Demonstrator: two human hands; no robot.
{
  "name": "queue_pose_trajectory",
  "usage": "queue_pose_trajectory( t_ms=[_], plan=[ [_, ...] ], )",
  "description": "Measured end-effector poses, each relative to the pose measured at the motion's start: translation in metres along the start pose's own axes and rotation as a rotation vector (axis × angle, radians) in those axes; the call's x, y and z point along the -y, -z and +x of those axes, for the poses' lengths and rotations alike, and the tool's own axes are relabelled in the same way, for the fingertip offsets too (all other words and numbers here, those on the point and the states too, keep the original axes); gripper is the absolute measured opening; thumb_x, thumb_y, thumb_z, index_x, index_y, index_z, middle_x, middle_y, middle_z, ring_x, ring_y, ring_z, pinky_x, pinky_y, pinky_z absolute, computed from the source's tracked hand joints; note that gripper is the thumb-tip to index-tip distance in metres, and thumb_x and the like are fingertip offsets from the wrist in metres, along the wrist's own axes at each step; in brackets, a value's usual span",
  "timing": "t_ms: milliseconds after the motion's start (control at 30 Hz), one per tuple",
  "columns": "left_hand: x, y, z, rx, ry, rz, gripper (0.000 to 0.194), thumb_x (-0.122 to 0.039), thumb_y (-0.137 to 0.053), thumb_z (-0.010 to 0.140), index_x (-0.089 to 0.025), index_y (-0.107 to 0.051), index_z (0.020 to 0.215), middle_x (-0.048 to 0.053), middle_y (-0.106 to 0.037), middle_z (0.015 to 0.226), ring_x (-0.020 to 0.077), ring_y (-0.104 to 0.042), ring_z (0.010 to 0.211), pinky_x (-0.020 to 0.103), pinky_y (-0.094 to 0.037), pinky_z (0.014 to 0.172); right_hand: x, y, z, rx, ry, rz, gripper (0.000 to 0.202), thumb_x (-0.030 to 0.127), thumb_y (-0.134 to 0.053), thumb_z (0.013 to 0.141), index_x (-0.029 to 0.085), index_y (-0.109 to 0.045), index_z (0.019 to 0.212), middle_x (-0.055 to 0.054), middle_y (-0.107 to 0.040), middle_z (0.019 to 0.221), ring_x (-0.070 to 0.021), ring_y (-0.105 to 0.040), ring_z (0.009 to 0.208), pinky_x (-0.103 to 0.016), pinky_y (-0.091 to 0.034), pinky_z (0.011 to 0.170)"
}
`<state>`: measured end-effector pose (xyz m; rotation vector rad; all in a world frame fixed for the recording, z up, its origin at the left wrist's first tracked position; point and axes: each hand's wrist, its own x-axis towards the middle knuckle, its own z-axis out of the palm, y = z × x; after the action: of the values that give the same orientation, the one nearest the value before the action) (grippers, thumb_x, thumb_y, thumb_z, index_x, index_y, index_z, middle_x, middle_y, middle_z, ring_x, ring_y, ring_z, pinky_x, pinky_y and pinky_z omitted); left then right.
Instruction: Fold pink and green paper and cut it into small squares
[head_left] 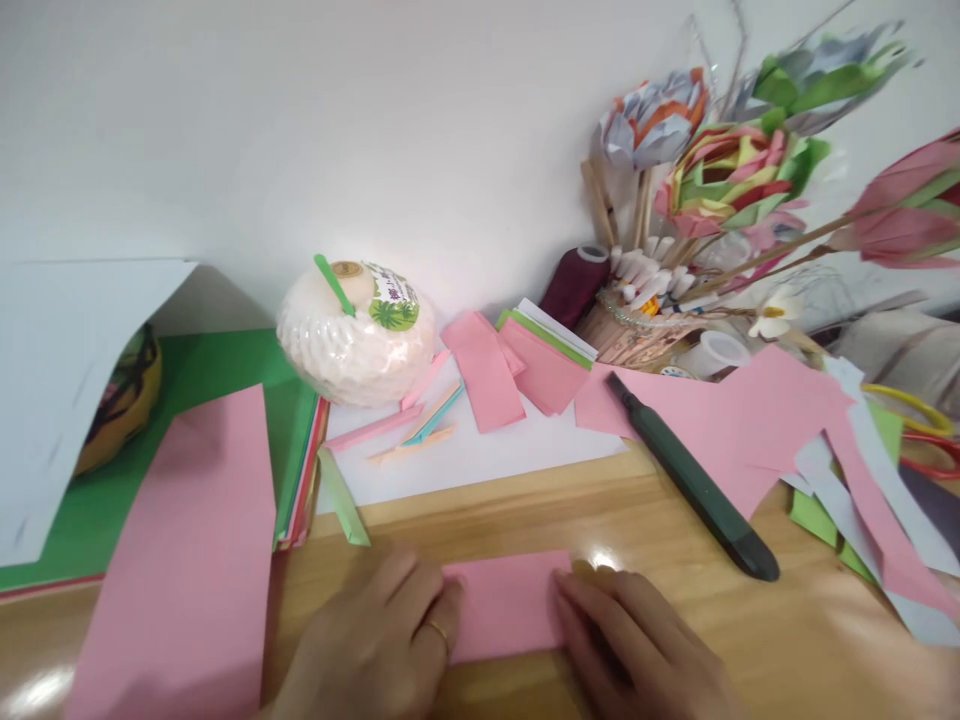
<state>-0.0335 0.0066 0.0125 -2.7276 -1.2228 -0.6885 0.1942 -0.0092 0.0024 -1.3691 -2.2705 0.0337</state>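
Note:
A small folded rectangle of pink paper [511, 607] lies at the front of the wooden table, between my hands. My left hand [382, 630], with a ring on one finger, is closed on the paper's left end. At the right end, the fingers of my right hand [637, 640] pinch the edge. To the left is a larger pink sheet [199, 540]. A dark green utility knife [694, 480] lies beyond my right hand, its tip across a pink sheet [720, 430].
Behind the hands, folded paper strips [427, 415] lie on a white sheet [450, 470]. Further back are a wrapped coconut [360, 340] and small paper pieces [487, 370]. Paper flowers [739, 175] stand in a woven basket [637, 335]. Scraps [874, 500] and scissors [930, 440] are at right.

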Motion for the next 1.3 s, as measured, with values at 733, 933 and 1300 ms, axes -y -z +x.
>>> queue_pose_trajectory(
  t_ms=[733, 933, 1300],
  plan=[
    [0.005, -0.002, 0.001, 0.069, -0.324, 0.152, 0.024, -0.025, -0.041, 0.093, -0.023, -0.061, 0.108, 0.004, -0.057, 0.118, 0.0243, -0.038, 0.121, 0.046, -0.009, 0.106, 0.03, 0.02, -0.017, 0.066, 0.229, -0.171, 0.034, 0.037, -0.041, 0.091, 0.018, -0.058, 0.113, -0.004, -0.066, 0.102, -0.019, -0.057, 0.095, -0.037, -0.042, 0.088],
    [0.011, 0.002, 0.006, 0.104, -0.382, 0.151, 0.023, -0.021, -0.043, 0.092, -0.023, -0.059, 0.109, 0.003, -0.06, 0.113, 0.025, -0.04, 0.12, 0.047, -0.015, 0.104, 0.012, 0.026, -0.027, 0.068, 0.194, -0.119, 0.03, 0.03, -0.047, 0.088, 0.021, -0.057, 0.115, -0.002, -0.064, 0.108, -0.0208, -0.051, 0.107, -0.041, -0.032, 0.097],
    [-0.01, -0.004, 0.02, 0.079, -0.516, 0.006, 0.016, -0.015, -0.044, 0.092, -0.015, -0.06, 0.092, 0.001, -0.062, 0.087, 0.0215, -0.05, 0.106, 0.047, -0.022, 0.103, 0.012, 0.023, -0.029, -0.007, 0.213, -0.173, 0.027, 0.03, -0.044, 0.09, 0.024, -0.061, 0.11, 0.001, -0.066, 0.104, -0.0191, -0.052, 0.107, -0.041, -0.018, 0.105]
  ],
)
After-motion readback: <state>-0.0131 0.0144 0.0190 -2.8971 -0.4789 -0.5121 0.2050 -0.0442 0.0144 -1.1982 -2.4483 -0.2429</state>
